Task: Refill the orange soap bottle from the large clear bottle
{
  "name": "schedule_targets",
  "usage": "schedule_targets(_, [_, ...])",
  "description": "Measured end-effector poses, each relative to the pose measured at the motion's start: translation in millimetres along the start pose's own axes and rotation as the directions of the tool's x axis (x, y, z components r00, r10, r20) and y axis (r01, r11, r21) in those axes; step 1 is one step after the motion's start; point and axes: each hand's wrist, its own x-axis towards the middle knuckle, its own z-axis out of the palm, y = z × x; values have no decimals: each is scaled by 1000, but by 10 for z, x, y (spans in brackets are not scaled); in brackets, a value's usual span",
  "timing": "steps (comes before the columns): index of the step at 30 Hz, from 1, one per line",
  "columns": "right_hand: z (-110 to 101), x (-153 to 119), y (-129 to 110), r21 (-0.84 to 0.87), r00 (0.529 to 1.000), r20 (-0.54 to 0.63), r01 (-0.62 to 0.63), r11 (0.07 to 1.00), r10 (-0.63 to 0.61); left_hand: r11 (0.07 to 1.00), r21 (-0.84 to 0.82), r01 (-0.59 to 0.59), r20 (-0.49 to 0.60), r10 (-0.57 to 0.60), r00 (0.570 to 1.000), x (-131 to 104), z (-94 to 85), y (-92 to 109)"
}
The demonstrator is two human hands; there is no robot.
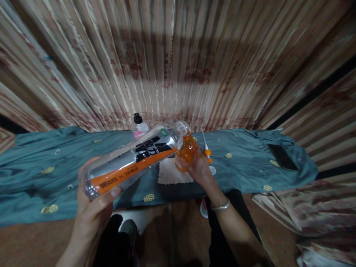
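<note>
My left hand (96,205) is wrapped round the base of a large clear plastic bottle (130,159) with an orange, silver and black label. The bottle is tilted, its mouth pointing right and lying at the neck of a small bottle of orange liquid (186,150). Whether any liquid passes between them I cannot make out. My right hand (198,165) grips the small bottle from its right side, fingers closed round it. Under the two bottles a white cloth (172,172) with a scalloped edge lies on the table.
A clear bottle with a black cap and pink label (139,128) stands behind the large bottle. An orange and white pump top with a thin tube (207,152) lies right of my hand, near a white disc (212,170). A dark phone (282,157) rests on the teal tablecloth (239,167). Pleated curtains (172,66) hang behind.
</note>
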Motion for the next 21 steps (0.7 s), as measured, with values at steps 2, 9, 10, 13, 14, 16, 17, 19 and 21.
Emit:
schedule_targets(2, [-3,0,-15,19,1000,-1,-1,1000,1,1000,12,-11,-14,11,1000,6,-14,-14])
schedule_targets(9, [-15,17,-27,13,1000,11,-1,1000,1,998,60,-29,-2,29,1000,-33,-15,-39])
schedule_targets(10, [-18,18,-19,0,1000,15,-9,1000,9,997,64,-35,8,34,999,-40,-11,-42])
schedule_targets(13, [-39,18,-2,-43,999,40,-16,999,18,995,76,-70,22,69,997,-46,-17,-61])
schedule_targets(14, [-50,19,-3,-58,999,50,-12,998,15,993,79,-86,20,85,996,-42,-26,-71])
schedule_targets(16, [-79,28,-18,-87,997,71,-4,996,10,992,84,-95,22,94,995,-30,-53,-93])
schedule_targets(17, [-93,37,-31,-99,997,80,-6,995,14,992,90,-90,26,88,996,-23,-68,-104])
schedule_targets(19, [-119,62,-62,-106,995,97,-23,994,34,990,107,-88,35,85,996,-12,-96,-126])
schedule_targets(21, [-131,88,-90,-82,993,103,-41,996,50,977,164,-139,40,134,990,-7,-108,-146])
